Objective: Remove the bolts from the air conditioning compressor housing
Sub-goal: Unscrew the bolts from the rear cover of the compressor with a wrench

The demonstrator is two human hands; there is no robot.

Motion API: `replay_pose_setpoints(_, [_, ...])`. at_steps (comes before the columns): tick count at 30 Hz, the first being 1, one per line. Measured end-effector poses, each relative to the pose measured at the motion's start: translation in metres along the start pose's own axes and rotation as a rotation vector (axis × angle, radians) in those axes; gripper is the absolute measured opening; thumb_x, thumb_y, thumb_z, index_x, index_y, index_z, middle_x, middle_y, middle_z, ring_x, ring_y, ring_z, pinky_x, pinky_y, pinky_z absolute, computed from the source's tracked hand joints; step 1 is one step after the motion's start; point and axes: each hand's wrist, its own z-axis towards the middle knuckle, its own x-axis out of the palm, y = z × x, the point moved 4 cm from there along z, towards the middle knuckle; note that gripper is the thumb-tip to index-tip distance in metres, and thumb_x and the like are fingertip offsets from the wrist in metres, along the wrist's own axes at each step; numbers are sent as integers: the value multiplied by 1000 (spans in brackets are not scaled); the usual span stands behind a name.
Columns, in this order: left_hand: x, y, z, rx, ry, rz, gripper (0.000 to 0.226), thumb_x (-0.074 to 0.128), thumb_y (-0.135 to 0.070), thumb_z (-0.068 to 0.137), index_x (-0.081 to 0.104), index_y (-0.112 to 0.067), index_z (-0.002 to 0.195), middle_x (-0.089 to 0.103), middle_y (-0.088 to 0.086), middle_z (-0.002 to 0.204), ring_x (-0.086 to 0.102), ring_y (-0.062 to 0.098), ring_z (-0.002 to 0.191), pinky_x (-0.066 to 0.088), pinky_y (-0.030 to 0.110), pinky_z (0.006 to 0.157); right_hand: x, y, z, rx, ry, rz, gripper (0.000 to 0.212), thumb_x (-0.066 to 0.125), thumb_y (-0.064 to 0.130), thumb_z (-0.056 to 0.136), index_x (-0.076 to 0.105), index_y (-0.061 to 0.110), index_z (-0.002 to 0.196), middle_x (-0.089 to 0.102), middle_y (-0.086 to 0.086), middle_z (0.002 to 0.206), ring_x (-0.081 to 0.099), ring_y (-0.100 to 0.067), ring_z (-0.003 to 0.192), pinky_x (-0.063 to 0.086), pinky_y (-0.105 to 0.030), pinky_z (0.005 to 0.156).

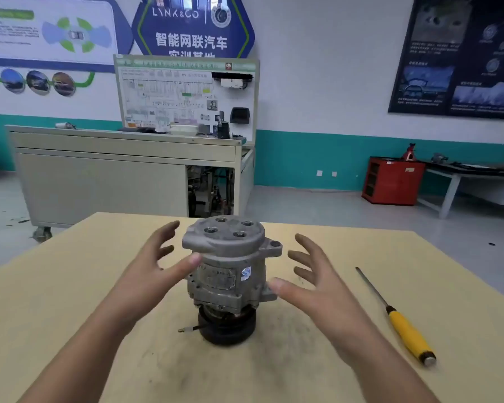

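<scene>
A grey metal air conditioning compressor stands upright on its black pulley in the middle of the tan table. Its top cover shows several recessed bolts. My left hand hovers at its left side with fingers spread, the thumb tip close to or touching the housing. My right hand hovers at its right side, fingers spread, the thumb near the lower mounting lug. Neither hand holds anything.
A long screwdriver with a yellow handle lies on the table to the right of my right hand. Behind the table stand a beige training bench with a wiring panel and a red cabinet at the far right.
</scene>
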Motion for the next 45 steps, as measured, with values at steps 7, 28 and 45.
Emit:
replay_pose_setpoints(7, [33,32,41,-148,567,-126,122,88,-65,31,43,-24,136,60,-10,130,55,5,120,50,22,90,49,-41,40,48,63,152,123,87,39,56,-7,61,133,40,39,123,47,11,116,41,-18,98])
replay_pose_setpoints(28, [118,0,18,83,270,-108,111,90,-47,40,35,-33,135,59,-23,121,56,0,115,48,29,94,-26,-62,47,-1,-41,296,108,92,58,29,34,58,120,60,11,125,60,-12,114,56,-37,86])
replay_pose_setpoints(45, [108,-4,14,-50,389,-108,139,66,-90,26,16,-39,145,55,-43,112,57,-15,103,50,13,77,-115,-128,29,496,32,-1238,34,47,47,91,33,24,71,50,6,85,55,-18,90,35,-27,66])
